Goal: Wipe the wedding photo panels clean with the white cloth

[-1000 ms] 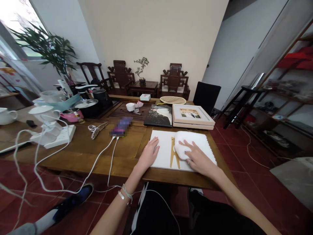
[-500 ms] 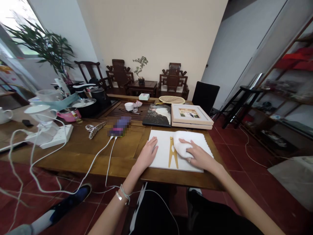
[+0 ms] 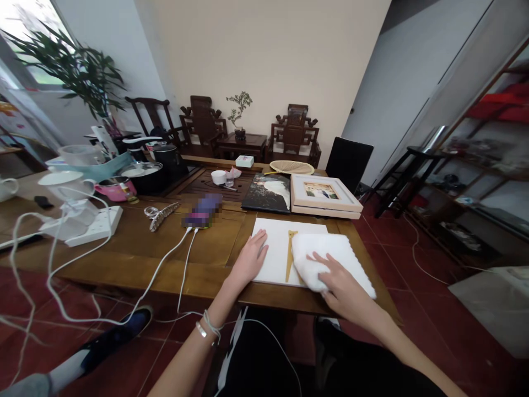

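On the brown wooden table (image 3: 210,253), the white cloth (image 3: 347,249) lies under the right hand (image 3: 339,281), fingers spread, its grip unclear; the left hand (image 3: 249,258) rests flat on the white board (image 3: 275,262); the cloth nears the table's front edge; wood shows toward the phone (image 3: 202,211); 1 framed picture (image 3: 322,190) lies behind.

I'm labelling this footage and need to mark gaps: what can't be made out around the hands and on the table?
Head view: part of the white board and gold shape, hidden by the white cloth.
Head view: the right hand's palm, hidden by its own back.
Head view: the device with two cables, blurred by pixelation.
Head view: a white vessel, cut off by the left edge.
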The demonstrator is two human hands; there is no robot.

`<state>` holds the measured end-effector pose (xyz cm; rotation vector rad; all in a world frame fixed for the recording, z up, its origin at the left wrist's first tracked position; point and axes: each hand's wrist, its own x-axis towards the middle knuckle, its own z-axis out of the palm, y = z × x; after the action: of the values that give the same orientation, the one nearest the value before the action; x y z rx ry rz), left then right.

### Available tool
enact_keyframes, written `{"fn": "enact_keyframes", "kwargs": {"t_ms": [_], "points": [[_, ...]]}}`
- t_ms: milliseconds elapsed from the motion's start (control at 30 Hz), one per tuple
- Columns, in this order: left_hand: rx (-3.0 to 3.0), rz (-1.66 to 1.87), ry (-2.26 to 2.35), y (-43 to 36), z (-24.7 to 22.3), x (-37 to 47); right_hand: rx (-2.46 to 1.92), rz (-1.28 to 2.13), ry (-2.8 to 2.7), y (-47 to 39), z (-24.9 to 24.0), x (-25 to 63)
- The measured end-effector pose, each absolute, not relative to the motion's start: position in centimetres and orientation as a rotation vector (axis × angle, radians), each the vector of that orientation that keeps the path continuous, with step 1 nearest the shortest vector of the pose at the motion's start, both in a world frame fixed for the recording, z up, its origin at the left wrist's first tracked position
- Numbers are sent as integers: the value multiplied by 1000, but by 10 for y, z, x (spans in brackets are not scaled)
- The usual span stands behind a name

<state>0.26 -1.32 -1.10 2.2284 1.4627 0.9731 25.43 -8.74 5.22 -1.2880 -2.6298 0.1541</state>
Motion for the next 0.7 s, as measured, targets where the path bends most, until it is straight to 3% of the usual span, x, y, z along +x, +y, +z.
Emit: {"fn": "enact_keyframes", "kwargs": {"t_ms": [233,500,700], "points": [[2249,956,1466,-13,-13,2,-1374,439,-2738,-107,100,264],[2245,959,1464,-13,-12,2,-1407,202,-2427,-9,58,232],[2246,983,1458,-12,-13,2,-1320,131,-2470,-21,39,201]]}}
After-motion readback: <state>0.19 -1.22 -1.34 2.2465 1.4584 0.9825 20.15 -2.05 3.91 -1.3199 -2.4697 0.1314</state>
